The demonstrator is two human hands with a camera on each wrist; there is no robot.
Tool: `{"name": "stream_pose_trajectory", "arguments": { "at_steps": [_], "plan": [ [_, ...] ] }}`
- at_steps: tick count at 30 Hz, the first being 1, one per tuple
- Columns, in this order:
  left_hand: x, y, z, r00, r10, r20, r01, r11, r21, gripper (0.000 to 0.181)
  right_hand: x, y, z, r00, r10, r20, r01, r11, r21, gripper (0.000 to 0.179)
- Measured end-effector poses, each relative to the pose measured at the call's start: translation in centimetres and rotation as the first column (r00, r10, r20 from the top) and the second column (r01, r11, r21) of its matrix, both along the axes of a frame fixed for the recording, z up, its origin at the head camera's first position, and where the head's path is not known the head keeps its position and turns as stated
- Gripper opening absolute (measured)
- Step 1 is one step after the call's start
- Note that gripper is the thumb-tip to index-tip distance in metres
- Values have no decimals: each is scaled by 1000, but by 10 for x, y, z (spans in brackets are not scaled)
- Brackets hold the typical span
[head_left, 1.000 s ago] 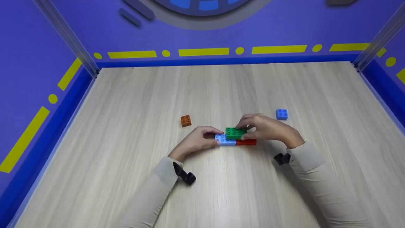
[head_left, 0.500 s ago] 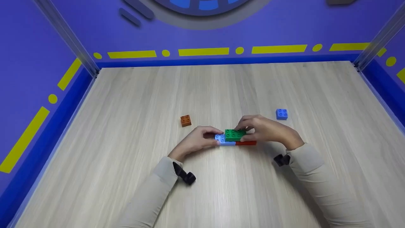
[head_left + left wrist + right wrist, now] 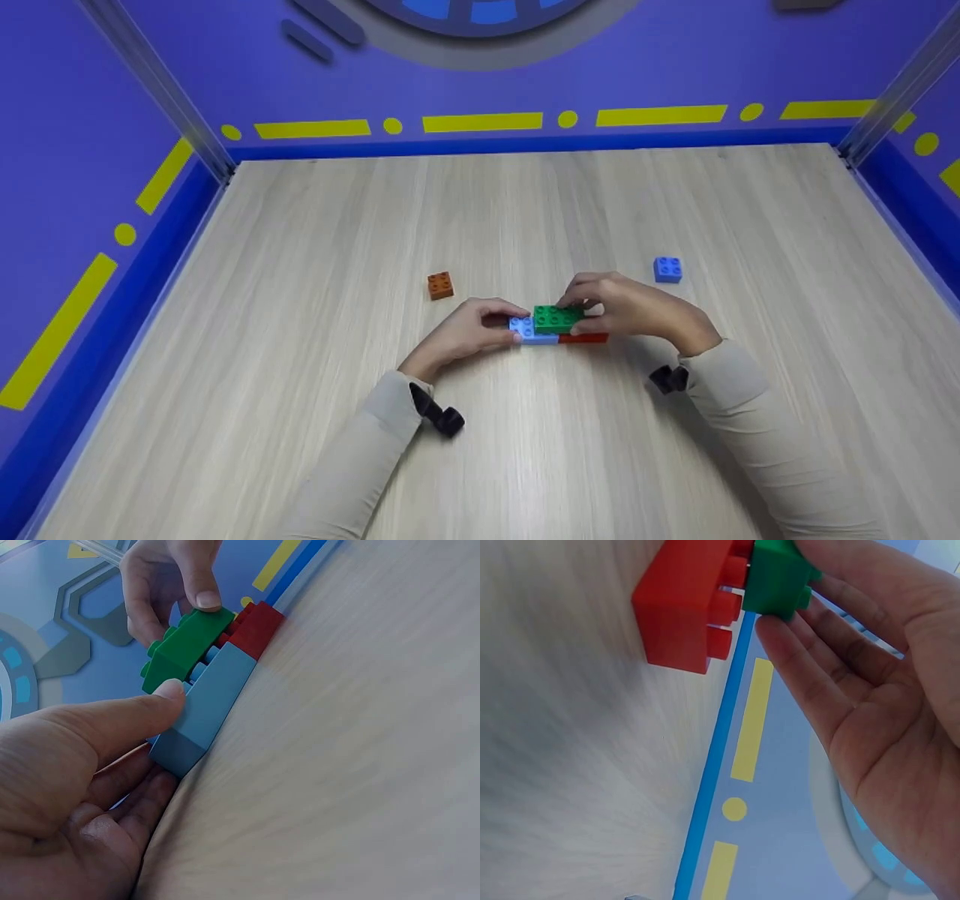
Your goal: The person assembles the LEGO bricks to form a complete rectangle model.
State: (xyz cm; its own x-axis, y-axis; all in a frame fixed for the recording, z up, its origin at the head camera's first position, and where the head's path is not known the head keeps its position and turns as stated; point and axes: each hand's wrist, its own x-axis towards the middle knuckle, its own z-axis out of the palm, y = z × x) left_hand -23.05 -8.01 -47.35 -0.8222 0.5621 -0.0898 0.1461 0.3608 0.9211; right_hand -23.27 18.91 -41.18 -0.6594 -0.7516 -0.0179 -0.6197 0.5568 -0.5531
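- My left hand (image 3: 472,328) pinches the left end of the pale blue brick (image 3: 217,701) between thumb and fingers; I should keep it flat on the desk (image 3: 480,457) and snug against the red brick (image 3: 679,604).
- My right hand (image 3: 628,304) grips the green brick (image 3: 553,319) with its fingers, over the seam where pale blue and red meet end to end.
- Studs show under the green brick from both wrists, so I judge it not yet pressed home.
- I'd square its near and far edges with the lower pair, leaving the two left columns of pale blue studs uncovered.
- Then I'd push straight down, evenly over both halves; leaning on one side could tip it or spread the seam.
- Nothing steadies red's right end, so I'd watch it for sliding.
- The orange brick (image 3: 440,286), far left, and blue brick (image 3: 667,270), far right, lie apart from this.
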Motion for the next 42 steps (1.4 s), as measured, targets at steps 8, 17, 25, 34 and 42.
{"name": "stream_pose_trajectory", "arguments": {
  "at_steps": [8,17,25,34,42],
  "plan": [
    [-1,0,0,1000,6,17,-5,999,-32,33,1,-1,2,1000,-14,-5,14,1000,13,28],
    [-1,1,-1,999,16,38,-15,999,-35,34,1,-2,3,999,-20,-26,21,999,35,28],
    [-1,1,0,999,14,41,-13,999,-31,34,2,-3,4,999,-23,-24,24,999,42,27],
    [0,0,0,999,9,33,-8,999,-38,34,2,-3,3,1000,-21,-21,22,999,32,26],
    [1,0,1,999,10,47,-10,1000,0,34,3,-2,2,999,-10,-34,11,1000,22,27]
  ]
}}
